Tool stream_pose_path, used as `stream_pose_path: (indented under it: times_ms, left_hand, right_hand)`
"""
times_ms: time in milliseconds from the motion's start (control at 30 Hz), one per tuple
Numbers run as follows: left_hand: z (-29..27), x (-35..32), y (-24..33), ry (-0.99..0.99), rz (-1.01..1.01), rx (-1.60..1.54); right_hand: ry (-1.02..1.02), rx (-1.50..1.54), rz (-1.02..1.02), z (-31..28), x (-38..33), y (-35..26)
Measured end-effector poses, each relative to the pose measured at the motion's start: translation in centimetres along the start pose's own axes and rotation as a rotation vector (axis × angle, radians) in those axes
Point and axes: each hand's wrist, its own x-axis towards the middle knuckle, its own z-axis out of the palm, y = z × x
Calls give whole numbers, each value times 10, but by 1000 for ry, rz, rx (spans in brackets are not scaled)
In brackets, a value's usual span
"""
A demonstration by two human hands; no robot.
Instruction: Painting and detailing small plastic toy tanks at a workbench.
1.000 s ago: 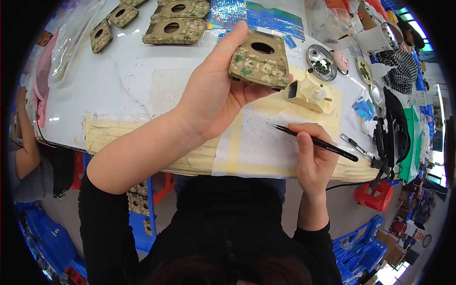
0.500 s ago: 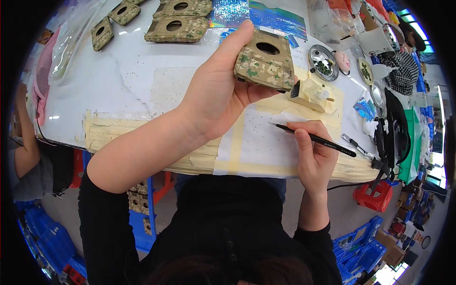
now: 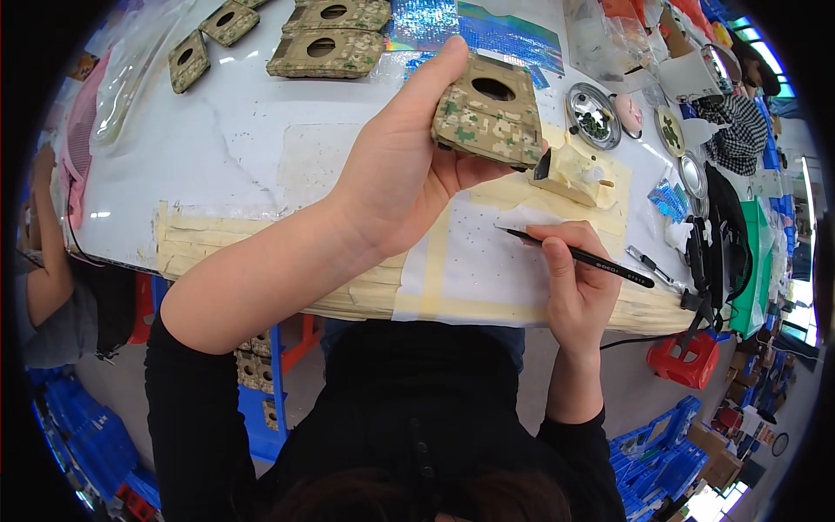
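Observation:
My left hand [image 3: 396, 165] is raised over the table and grips a camouflage model tank hull [image 3: 491, 109] with a round hole in its top. The thumb lies along the hull's left edge; the other fingers are under it and partly hidden. In my right hand [image 3: 581, 278] is a slim black pair of tweezers [image 3: 600, 264], held like a pen, its fine tip pointing left. That tip is just above a white sheet [image 3: 474, 270] dotted with tiny dark bits, taped down at the table's front edge. The tweezers and the hull are apart.
More camouflage hulls [image 3: 323, 54] lie at the back left. Right of the sheet are a taped block [image 3: 574, 178], a round metal dish [image 3: 593, 116] with dark green pieces and a craft knife [image 3: 654, 268]. A red stool [image 3: 687, 359] stands below. Another person's arm [image 3: 48, 252] shows at left.
Almost nothing differs. The whole view has shifted very slightly to the right, while both hands keep their hold on the hull and the tweezers.

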Motion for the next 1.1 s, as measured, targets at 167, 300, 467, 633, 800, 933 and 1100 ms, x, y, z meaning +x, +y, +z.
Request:
stream_pose_path:
  times_ms: [167, 300, 467, 633, 800, 933, 1100]
  left_hand:
    - [0, 0, 0, 0, 1, -1]
    - [0, 1, 0, 15, -4, 6]
    - [4, -3, 4, -12, -91, -29]
    - [8, -3, 8, -27, -208, -78]
    - [9, -2, 11, -58, -265, -112]
    - [13, -6, 13, -57, -328, -108]
    - [12, -6, 12, -78, -376, -95]
  right_hand:
    - [10, -13, -8, 0, -1, 1]
    - [41, 8, -48, -4, 0, -2]
    - [134, 45, -212, -27, 8, -18]
    - [138, 108, -343, -38, 28, -45]
    - [74, 199, -424, -33, 45, -64]
    - [-38, 250, -378, -27, 57, -70]
    - [-119, 254, -406, -27, 66, -69]
